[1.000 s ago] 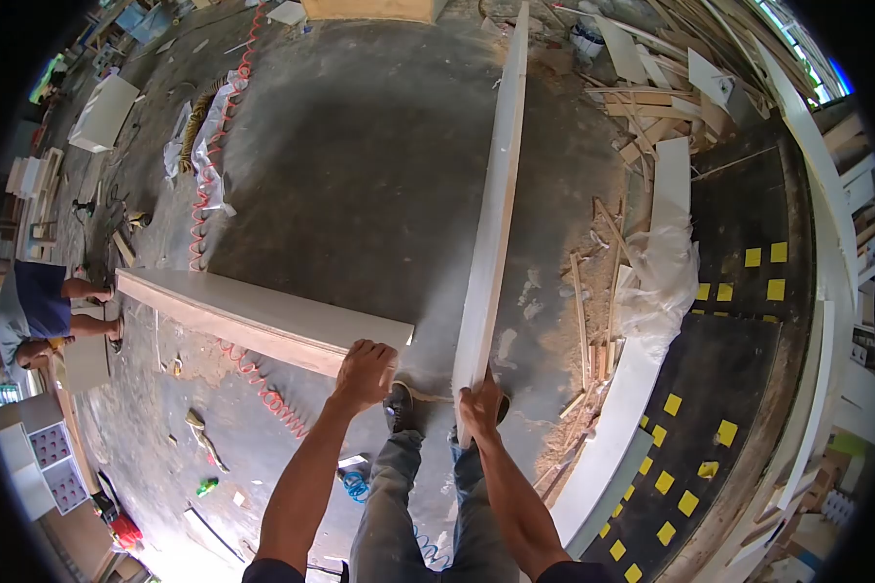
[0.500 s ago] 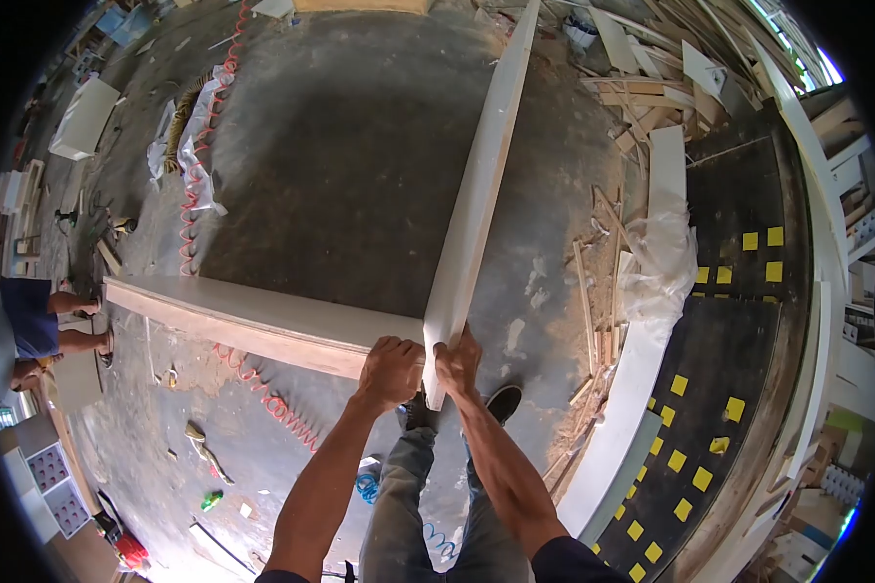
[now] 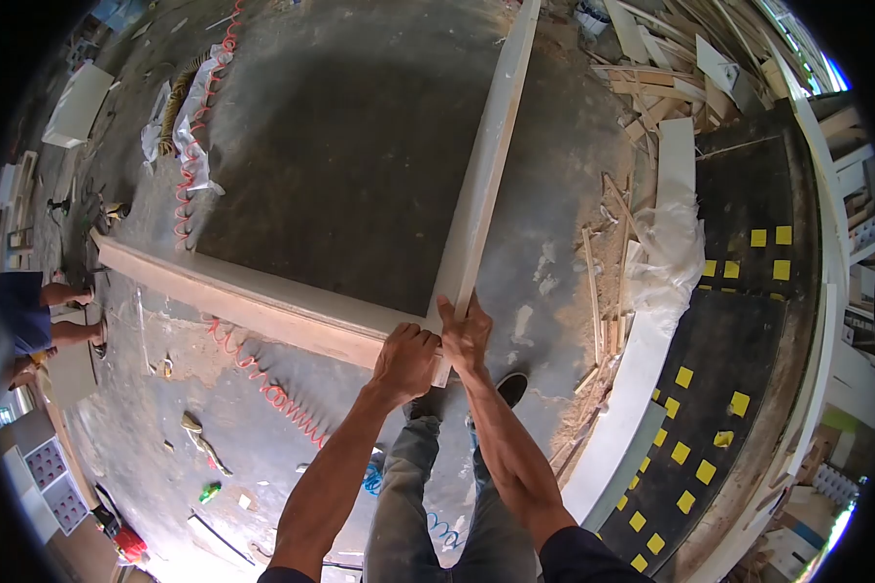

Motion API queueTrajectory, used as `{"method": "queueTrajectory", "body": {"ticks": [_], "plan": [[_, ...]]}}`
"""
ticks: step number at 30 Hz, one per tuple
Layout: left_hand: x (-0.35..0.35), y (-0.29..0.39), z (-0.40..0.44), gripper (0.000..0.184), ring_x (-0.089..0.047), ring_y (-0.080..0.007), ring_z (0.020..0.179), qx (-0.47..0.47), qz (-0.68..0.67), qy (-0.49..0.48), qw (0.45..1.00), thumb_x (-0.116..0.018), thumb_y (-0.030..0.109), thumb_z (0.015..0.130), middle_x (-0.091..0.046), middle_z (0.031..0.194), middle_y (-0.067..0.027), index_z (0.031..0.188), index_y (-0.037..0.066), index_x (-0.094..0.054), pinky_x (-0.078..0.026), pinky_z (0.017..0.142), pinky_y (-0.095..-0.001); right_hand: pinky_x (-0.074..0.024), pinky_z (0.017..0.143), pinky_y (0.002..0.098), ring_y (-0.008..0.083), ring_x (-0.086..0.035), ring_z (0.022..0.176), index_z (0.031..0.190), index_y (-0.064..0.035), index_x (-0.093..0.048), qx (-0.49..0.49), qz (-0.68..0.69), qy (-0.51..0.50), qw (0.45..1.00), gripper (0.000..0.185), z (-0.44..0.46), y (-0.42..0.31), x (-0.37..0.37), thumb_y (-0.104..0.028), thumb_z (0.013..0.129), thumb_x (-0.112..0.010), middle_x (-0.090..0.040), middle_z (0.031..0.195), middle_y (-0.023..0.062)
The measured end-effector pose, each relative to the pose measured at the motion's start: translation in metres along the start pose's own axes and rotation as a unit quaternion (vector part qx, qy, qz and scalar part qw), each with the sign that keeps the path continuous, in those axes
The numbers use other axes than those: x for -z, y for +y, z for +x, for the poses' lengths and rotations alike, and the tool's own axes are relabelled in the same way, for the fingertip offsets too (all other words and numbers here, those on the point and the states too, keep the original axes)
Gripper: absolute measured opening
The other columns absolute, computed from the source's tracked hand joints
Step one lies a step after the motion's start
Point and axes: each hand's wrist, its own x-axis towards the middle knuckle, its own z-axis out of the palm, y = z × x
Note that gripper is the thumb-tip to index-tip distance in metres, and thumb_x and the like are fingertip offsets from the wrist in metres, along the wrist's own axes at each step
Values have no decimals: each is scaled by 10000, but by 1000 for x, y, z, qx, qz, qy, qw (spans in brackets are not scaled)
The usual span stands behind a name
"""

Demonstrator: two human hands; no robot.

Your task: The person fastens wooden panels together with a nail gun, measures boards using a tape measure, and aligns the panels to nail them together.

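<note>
A long white board with a pale pinkish wooden edge (image 3: 248, 296) lies out leftward from the left hand (image 3: 406, 361), which is clasped over its near end. A long white board with a tan wooden edge (image 3: 481, 185) stretches forward from the right hand (image 3: 465, 335), gripped close to its near end, thumb on its upper side. The boards seem to meet squarely between the hands, though fingers partly hide the joint. A red coiled plastic hose (image 3: 280, 398) shows either side of the leftward board, on the grey concrete floor (image 3: 340, 175).

White boards (image 3: 292, 294) with pale tan edges (image 3: 262, 316), red hose (image 3: 280, 396), black surface (image 3: 719, 340) with yellow squares (image 3: 684, 376)
</note>
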Motion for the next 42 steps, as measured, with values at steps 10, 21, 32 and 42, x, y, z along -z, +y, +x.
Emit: {"method": "queueTrajectory", "body": {"ticks": [10,21,32,42], "plan": [[-1,0,3,97,-584,-323,907,-10,43,-43,998,-657,61,745,-648,849,-146,834,22,-652,-433,898,-408,-505,696,367,185,-625,784,1208,29,-617,-62,49,29,996,437,-8,-2,-1,-363,1028,-548,-696,872,135],[4,7,-2,142,-582,-334,877,14,6,3,1000,-574,67,802,-653,887,-155,900,2,-653,-427,901,-442,-472,685,277,91,-540,811,1277,0,-609,-45,175,50,982,415,-14,8,-9,-331,1071,-469,-658,851,63],[8,-2,-15,825,-520,-303,1238,-54,1,-57,997,-900,171,568,-532,1365,-126,1300,68,-535,-344,1047,-519,-514,749,338,194,-645,841,1199,-9,-660,-33,186,109,976,395,-7,25,-10,-291,1049,-429,-707,939,112],[-3,-17,-37,859,-314,-328,1480,-153,158,-43,975,-764,284,772,-380,1563,-156,1496,34,-376,-155,1189,-649,-522,820,342,197,-684,947,1154,25,-670,-85,135,-29,987,410,-89,115,16,-316,1023,-486,-711,1077,140]]}}
